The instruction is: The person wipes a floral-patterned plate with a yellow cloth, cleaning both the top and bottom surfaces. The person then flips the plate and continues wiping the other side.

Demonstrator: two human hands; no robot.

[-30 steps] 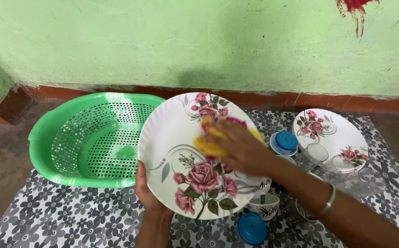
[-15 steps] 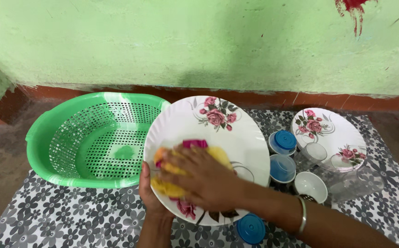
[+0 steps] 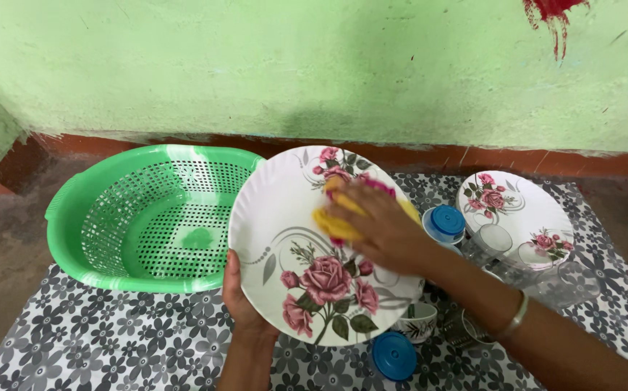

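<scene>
My left hand (image 3: 239,300) grips the lower left rim of a large white plate with pink roses (image 3: 285,246), tilting it up towards me. Pressed against the plate's upper right part is a yellow and pink cloth (image 3: 337,217), with my right hand (image 3: 383,228) closed over it. A bangle (image 3: 516,317) shows on my right wrist.
A green perforated plastic basket (image 3: 111,217) stands to the left on a black-and-white flowered mat (image 3: 111,340). To the right lie a second rose plate (image 3: 538,210), clear glasses (image 3: 498,239), blue-lidded containers (image 3: 446,223), a small white cup (image 3: 419,322) and a blue lid (image 3: 393,356). A green wall rises behind.
My right hand has swept the cloth from the plate's lower left up to its upper right. The roses at the bottom are uncovered again. The left hand keeps its hold.
</scene>
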